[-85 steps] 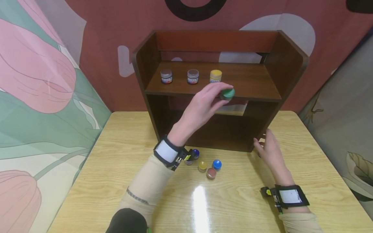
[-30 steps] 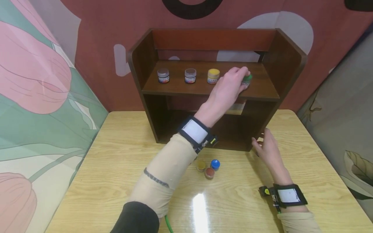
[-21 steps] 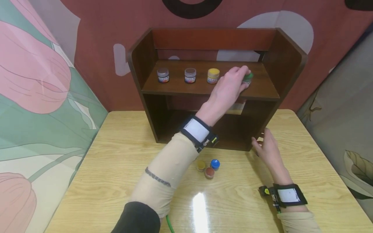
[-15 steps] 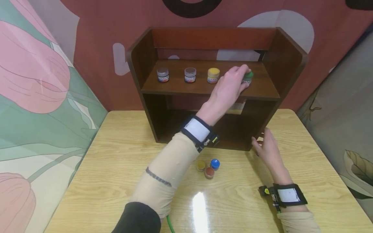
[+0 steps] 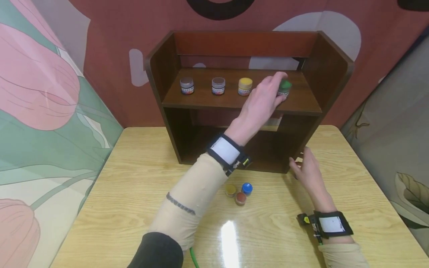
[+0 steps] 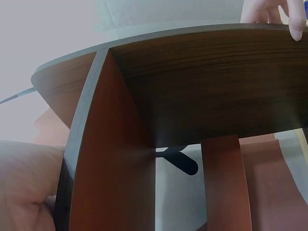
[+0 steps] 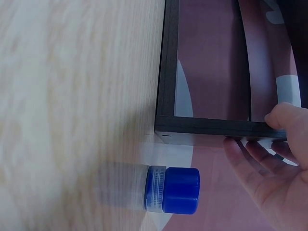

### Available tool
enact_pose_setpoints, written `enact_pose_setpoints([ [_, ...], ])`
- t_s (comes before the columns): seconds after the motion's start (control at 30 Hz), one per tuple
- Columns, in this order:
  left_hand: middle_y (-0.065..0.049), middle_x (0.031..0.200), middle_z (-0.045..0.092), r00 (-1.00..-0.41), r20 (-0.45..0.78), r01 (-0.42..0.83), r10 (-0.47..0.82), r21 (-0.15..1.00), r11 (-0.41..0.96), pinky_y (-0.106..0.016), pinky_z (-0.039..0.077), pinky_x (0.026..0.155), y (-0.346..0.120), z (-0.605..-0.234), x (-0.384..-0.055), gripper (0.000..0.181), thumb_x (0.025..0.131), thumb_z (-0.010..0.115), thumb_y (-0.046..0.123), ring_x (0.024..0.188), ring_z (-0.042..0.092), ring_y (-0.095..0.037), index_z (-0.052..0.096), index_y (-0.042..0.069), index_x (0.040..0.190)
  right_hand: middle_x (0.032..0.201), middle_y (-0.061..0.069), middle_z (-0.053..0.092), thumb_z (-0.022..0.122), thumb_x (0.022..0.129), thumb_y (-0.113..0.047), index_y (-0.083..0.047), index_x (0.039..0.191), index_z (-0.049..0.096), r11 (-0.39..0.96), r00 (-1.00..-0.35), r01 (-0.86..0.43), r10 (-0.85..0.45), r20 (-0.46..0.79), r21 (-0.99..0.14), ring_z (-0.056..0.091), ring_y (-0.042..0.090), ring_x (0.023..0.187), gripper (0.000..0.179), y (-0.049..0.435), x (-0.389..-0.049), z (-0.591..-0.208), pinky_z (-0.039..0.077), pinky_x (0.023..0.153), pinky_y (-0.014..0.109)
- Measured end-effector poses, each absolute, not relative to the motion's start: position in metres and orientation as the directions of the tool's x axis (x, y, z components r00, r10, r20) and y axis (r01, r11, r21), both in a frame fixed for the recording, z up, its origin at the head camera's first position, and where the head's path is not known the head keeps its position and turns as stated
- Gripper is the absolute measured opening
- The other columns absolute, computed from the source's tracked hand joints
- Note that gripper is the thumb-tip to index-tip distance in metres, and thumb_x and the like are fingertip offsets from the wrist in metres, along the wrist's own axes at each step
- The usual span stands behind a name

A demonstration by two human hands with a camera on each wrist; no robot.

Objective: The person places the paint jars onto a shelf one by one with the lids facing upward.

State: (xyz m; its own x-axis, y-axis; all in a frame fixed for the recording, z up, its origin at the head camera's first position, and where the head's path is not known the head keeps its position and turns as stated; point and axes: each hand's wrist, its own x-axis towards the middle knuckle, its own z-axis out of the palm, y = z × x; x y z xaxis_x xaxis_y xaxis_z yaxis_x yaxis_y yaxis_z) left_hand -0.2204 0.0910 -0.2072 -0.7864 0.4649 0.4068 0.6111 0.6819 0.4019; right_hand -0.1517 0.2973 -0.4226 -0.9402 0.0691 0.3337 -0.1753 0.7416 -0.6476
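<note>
My left hand [image 5: 259,97] reaches over the upper shelf board [image 5: 201,100], its thumb and finger parted around a paint jar with a green lid [image 5: 285,86]. This jar stands upright on the board, right of the yellow paint jar [image 5: 245,86]. Further left stand a brown paint jar [image 5: 218,86] and a grey-dark paint jar [image 5: 187,86]. Low on the right, my right hand [image 5: 309,175] grips the side panel of the wooden shelf [image 7: 211,125], thumb on its front edge, fingers on the outer face. Only part of the left hand [image 6: 24,185] shows in its wrist view.
On the table [image 5: 140,193] before the shelf sit an ochre jar [image 5: 230,190], a blue jar [image 5: 247,188] and a reddish-brown jar [image 5: 240,198]. A blue-lidded jar [image 7: 180,190] stands beside the shelf's bottom corner in the right wrist view.
My left hand has carried the green-lidded jar right and set it on the upper board. Its fingers have since parted from the lid. The right hand has kept its place.
</note>
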Motion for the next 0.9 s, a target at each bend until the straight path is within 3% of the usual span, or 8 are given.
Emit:
enact_pose_setpoints([
  [0.47, -0.006, 0.147, 0.053, -0.702, 0.539, 0.675, 0.466, 0.293, 0.677, -0.018, 0.049, 0.107, 0.072, -0.214, -0.211, 0.055, 0.098, 0.062, 0.028, 0.133, 0.055, -0.013, 0.043, 0.012, 0.147, 0.124, 0.031, 0.054, 0.059, 0.096, -0.006, 0.008, 0.132, 0.04, 0.743, -0.939, -0.171, 0.077, 0.336, -0.648, 0.06, 0.049, 0.113, 0.043, 0.296, -0.152, -0.422, 0.06, 0.082, 0.058],
  [0.6, -0.006, 0.144, 0.056, -0.635, 0.605, 0.727, 0.481, 0.256, 0.637, -0.016, 0.046, 0.109, 0.059, -0.217, -0.207, 0.049, 0.099, 0.062, 0.025, 0.133, 0.055, -0.013, 0.049, 0.01, 0.143, 0.124, 0.031, 0.054, 0.058, 0.096, -0.006, 0.008, 0.132, 0.04, 0.739, -0.94, -0.17, 0.077, 0.333, -0.652, 0.06, 0.05, 0.113, 0.043, 0.296, -0.151, -0.421, 0.06, 0.083, 0.058],
  [0.9, -0.005, 0.128, 0.066, -0.418, 0.695, 0.863, 0.585, 0.102, 0.495, -0.013, 0.041, 0.113, 0.03, -0.236, -0.196, 0.031, 0.1, 0.061, 0.022, 0.124, 0.06, -0.013, 0.063, 0.008, 0.128, 0.125, 0.031, 0.054, 0.058, 0.096, -0.006, 0.008, 0.133, 0.039, 0.741, -0.943, -0.165, 0.076, 0.325, -0.651, 0.06, 0.05, 0.113, 0.044, 0.295, -0.151, -0.42, 0.059, 0.083, 0.059],
])
